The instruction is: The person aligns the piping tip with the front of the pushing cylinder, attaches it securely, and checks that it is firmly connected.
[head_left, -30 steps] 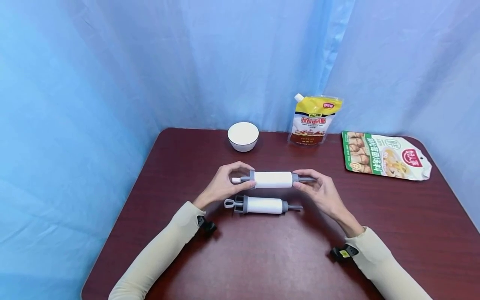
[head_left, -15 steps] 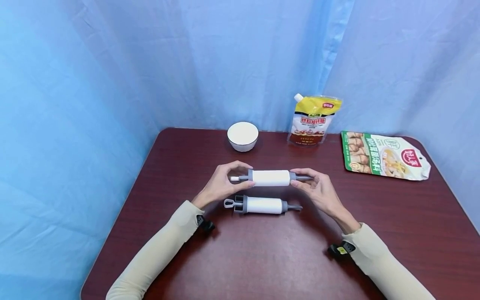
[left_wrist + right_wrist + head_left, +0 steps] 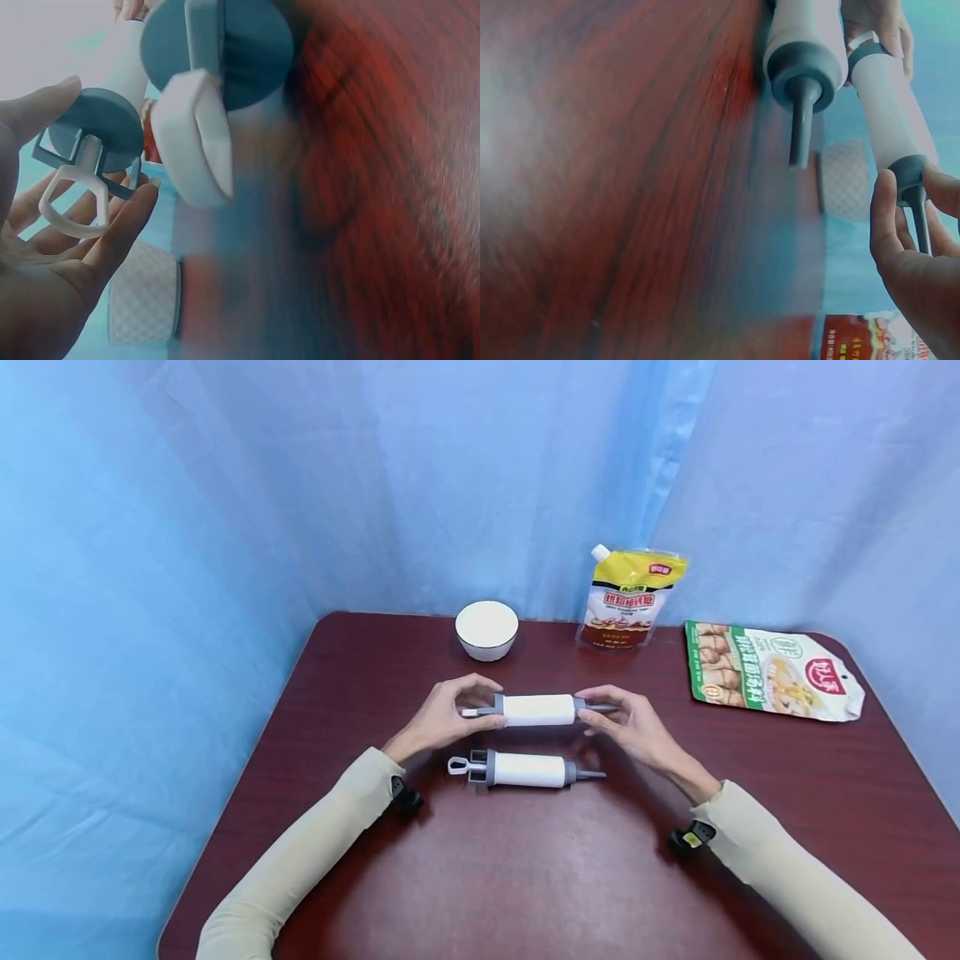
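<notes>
Both hands hold a white piping syringe (image 3: 538,710) with grey ends, level and crosswise above the table. My left hand (image 3: 438,718) pinches the grey flanged end between thumb and fingers; the white pull ring (image 3: 73,201) sticks out toward the palm in the left wrist view. At the other end, my right hand (image 3: 637,727) grips the grey nozzle collar (image 3: 909,172), and the thin nozzle points into that palm. A second similar syringe (image 3: 529,770) lies on the table nearer the body, parallel to the first, its ring to the left.
Behind the hands, a white bowl (image 3: 486,635) stands near the table's far edge. To its right is an upright spouted pouch (image 3: 622,610) in yellow, white and brown. A green and white food packet (image 3: 772,672) lies flat at the far right. Blue curtains (image 3: 480,485) hang behind the table.
The held syringe has shifted slightly to the left and away from the body, both hands moving with it. The second syringe stays on the table.
</notes>
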### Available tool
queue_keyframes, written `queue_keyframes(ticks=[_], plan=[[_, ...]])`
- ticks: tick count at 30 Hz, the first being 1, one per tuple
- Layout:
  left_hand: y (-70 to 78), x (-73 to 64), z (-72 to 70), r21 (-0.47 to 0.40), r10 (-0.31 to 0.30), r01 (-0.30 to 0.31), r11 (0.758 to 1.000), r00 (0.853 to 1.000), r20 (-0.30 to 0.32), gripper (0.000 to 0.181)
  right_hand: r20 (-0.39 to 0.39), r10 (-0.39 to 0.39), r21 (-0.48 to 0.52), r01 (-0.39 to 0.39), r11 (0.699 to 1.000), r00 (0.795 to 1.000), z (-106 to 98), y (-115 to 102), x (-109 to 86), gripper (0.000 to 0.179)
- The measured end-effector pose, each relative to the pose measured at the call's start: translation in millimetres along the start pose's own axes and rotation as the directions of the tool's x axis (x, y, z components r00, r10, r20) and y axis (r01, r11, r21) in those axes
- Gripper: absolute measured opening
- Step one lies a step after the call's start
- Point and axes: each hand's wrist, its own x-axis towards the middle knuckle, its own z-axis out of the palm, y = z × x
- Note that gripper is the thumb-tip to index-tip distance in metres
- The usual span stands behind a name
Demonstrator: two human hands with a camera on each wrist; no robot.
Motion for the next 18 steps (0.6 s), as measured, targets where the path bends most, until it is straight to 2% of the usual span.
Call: queue_keyframes(ticks=[4,7,12,18], plan=[[-4.9,6.4,-4.8,-0.007,-0.053,0.053,0.999,0.998,0.033,0.046,0.037,0.049,-0.005,-0.049,0.999,0.998,-3,5,12.2,0.034],[-8.0,12.4,-9.0,-0.020,-0.078,0.079,0.997,0.996,0.053,0.046,0.066,0.082,-0.056,-0.078,0.995,0.994,-6,7,21.8,0.034],[-14.4,23.5,-12.9,0.005,-0.091,0.091,0.996,0.994,0.059,0.044,0.096,0.103,-0.143,-0.088,0.986,0.990,-12,13,38.9,0.036],[-19.3,33.2,-11.3,0.084,-0.097,0.091,0.992,0.993,0.072,0.040,0.142,0.122,-0.179,-0.096,0.979,0.982,-19,23,54.3,0.037]])
